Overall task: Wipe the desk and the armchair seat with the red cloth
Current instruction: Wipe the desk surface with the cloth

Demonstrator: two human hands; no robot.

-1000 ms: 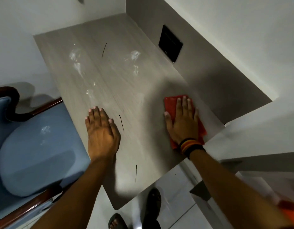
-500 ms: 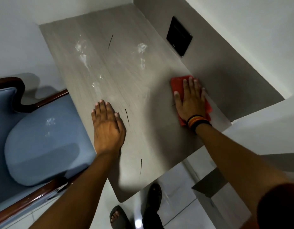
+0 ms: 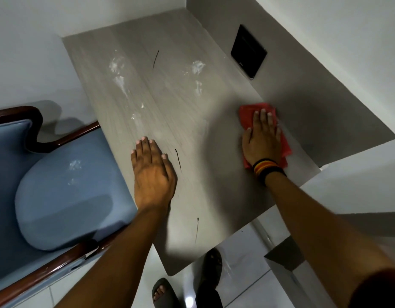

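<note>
The red cloth (image 3: 249, 115) lies flat on the desk (image 3: 169, 103), right against the grey back panel where the desk meets the wall. It is soft and slightly rumpled, roughly oblong, its long axis running from the desk's front edge toward the back. The right hand (image 3: 262, 141) presses down on it, palm flat, fingers (image 3: 262, 121) straight and close together, pointing the same way as the cloth; they lie on it without gripping. A striped band (image 3: 266, 166) circles that wrist. The left hand (image 3: 153, 172) rests flat on the bare desk near its edge beside the armchair, fingers stretched out and together, holding nothing. The desk top is smooth pale grey with a fine wood grain, marked by white powdery smears (image 3: 120, 72) and thin dark streaks. The armchair seat (image 3: 65, 190), a rounded blue cushion in a dark polished wood frame, stands just beside the desk and bears white smudges too.
</note>
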